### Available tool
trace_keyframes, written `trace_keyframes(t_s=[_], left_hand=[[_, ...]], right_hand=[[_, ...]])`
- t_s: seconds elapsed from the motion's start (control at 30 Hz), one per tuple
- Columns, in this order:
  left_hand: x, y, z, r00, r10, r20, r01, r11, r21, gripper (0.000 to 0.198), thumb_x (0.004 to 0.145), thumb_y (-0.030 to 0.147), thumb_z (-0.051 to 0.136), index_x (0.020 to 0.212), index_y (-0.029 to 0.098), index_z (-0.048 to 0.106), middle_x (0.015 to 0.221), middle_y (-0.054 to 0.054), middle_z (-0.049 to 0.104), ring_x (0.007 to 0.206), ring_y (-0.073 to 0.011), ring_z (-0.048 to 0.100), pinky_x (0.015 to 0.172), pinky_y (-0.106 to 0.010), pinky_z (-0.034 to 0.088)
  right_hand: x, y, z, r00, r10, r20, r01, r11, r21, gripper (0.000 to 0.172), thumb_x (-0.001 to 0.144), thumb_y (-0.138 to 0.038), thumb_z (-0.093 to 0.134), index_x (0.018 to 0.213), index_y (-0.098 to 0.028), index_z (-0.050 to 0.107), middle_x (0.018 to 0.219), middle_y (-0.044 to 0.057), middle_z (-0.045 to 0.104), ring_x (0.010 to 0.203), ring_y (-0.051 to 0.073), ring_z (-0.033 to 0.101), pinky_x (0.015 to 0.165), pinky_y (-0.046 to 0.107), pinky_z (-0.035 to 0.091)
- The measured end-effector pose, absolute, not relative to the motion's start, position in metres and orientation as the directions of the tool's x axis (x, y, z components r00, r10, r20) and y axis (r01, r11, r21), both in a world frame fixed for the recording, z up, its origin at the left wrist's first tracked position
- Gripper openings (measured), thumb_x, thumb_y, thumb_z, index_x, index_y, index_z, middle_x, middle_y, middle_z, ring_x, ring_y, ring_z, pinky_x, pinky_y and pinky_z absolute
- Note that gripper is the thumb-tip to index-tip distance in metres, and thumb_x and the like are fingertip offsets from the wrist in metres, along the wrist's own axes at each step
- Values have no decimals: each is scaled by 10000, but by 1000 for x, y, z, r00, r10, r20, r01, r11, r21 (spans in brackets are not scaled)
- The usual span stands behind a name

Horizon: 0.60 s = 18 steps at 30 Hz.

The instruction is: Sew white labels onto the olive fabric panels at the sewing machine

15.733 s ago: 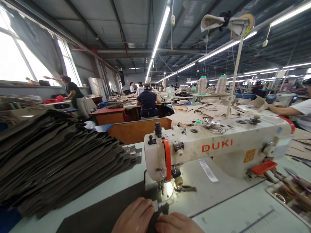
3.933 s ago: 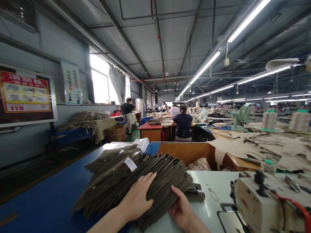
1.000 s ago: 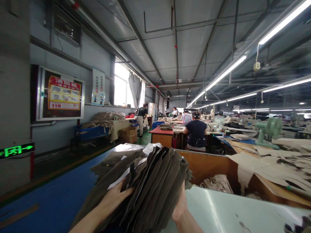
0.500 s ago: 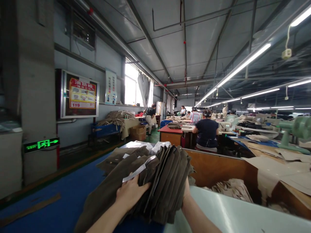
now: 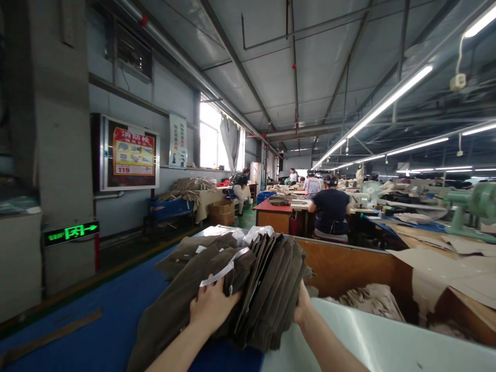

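A thick stack of dark olive-brown cut fabric pieces (image 5: pixel 270 289) leans on its edges in front of me, the layers fanned. More of the same fabric (image 5: pixel 170 305) spreads flat to its left, with a white strip (image 5: pixel 225 273) lying across it. My left hand (image 5: pixel 212 306) grips the cloth at the stack's left side, thumb pointing right and fingertips by the white strip. Against the stack's right side is my right hand (image 5: pixel 303 306), curled round the edge, its fingers partly hidden behind the layers. Clear plastic (image 5: pixel 258 234) shows behind the fabric.
Beneath the fabric lies a blue table surface (image 5: pixel 85 338), with a brown strip (image 5: pixel 58 336) on it. A pale smooth panel (image 5: pixel 368 336) is at the right, before a wooden bin (image 5: pixel 349 263) holding light cloth (image 5: pixel 372 299). A seated co-worker (image 5: pixel 330 209) is farther ahead.
The view has shifted slightly. My left hand and the fabric appear a little farther right; both hands keep their hold on the stack.
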<state>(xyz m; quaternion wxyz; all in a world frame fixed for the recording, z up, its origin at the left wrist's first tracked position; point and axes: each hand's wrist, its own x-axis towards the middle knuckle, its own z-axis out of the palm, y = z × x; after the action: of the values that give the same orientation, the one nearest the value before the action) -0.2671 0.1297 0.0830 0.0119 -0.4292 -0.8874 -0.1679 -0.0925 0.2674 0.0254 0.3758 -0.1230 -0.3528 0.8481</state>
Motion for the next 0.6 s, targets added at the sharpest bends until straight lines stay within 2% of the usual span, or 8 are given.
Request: trace_keyframes(t_s=[0.07, 0.2, 0.27, 0.4, 0.6], left_hand=[[-268, 130, 83, -623, 765, 164, 772, 567, 288, 717, 802, 549, 497, 1398, 152, 463, 1534, -213, 328, 1376, -391, 349, 1015, -539, 370], [-270, 129, 83, -618, 766, 179, 776, 557, 296, 723, 802, 538, 515, 1406, 146, 456, 1529, -218, 335, 1373, -405, 348, 1013, -551, 375], [-270, 129, 84, -616, 765, 188, 778, 554, 298, 695, 795, 516, 529, 1397, 174, 472, 1523, -198, 358, 1365, -403, 363, 1003, -558, 385], [-269, 127, 86, -601, 776, 192, 791, 545, 277, 665, 787, 489, 526, 1382, 195, 494, 1508, -183, 390, 1360, -397, 372, 997, -561, 390], [-289, 123, 83, -576, 797, 183, 810, 525, 260, 647, 783, 423, 522, 1382, 179, 501, 1510, -163, 392, 1373, -368, 365, 1026, -517, 383]], right_hand=[[-74, 264, 24, -711, 703, -6, -516, -527, -675, 680, 719, -766, 587, 814, -110, 742, 845, 193, 743, 932, 362, 690, 878, 540, 482], [-46, 248, 18, -709, 705, -14, -551, -567, -612, 786, 617, -828, 636, 1034, -167, 721, 1036, 132, 736, 1065, 317, 648, 930, 492, 469], [-45, 242, 12, -709, 702, -59, -540, -595, -596, 697, 640, -739, 705, 1047, -173, 712, 1064, 123, 730, 1079, 304, 644, 932, 476, 472], [-65, 237, 2, -678, 714, -177, -477, -610, -633, 372, 683, -412, 789, 924, -138, 716, 956, 143, 749, 1018, 300, 676, 916, 457, 495], [-94, 237, -2, -653, 735, -184, -471, -583, -662, 257, 680, -274, 782, 880, -131, 707, 895, 138, 756, 989, 290, 692, 919, 434, 509]])
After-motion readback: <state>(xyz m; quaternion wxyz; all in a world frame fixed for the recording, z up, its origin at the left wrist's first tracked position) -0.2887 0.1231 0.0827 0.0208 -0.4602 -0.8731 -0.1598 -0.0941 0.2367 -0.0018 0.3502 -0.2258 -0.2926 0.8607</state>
